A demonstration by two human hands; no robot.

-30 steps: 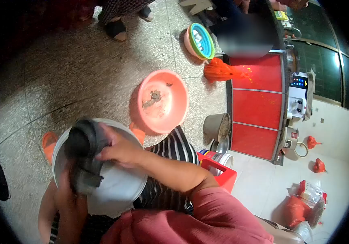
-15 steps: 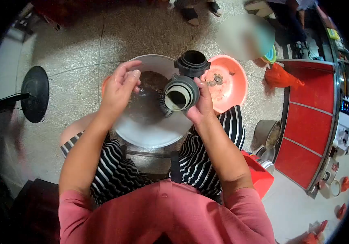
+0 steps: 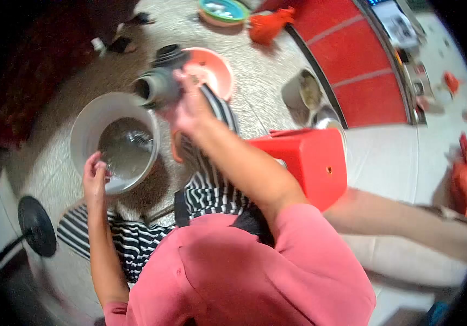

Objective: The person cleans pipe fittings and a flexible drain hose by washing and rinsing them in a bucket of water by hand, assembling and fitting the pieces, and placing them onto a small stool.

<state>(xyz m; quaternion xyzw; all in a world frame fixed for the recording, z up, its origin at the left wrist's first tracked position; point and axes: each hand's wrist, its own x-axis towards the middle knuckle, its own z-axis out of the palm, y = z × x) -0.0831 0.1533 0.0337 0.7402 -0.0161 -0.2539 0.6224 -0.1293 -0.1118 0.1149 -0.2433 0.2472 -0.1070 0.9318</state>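
Observation:
My right hand (image 3: 191, 106) grips a dark grey plastic pipe fitting (image 3: 163, 87) with a wide round opening and a second, ribbed black collar behind it. The fitting is held up beside the white tub (image 3: 84, 122), its opening facing left. Over the tub's near left rim is my left hand (image 3: 96, 173), fingers loosely bent and apart, with nothing visible in them. Murky water (image 3: 122, 155) fills the bottom of the tub, and a bristled brush (image 3: 140, 139) lies partly in it. Motion blurs the fitting and my right hand.
A pink basin (image 3: 220, 70) stands behind the fitting. To my right is a red plastic stool or box (image 3: 320, 163), with a metal bucket (image 3: 297, 98) beyond it. Red cabinets (image 3: 361, 65) line the far right. A person's blurred bare limb (image 3: 402, 223) extends at right. A black disc-shaped base (image 3: 39, 225) stands left.
The view has swung to the right, and the tub now appears further left. My right hand has carried the fitting away from above the water. My left hand is lower, near the rim.

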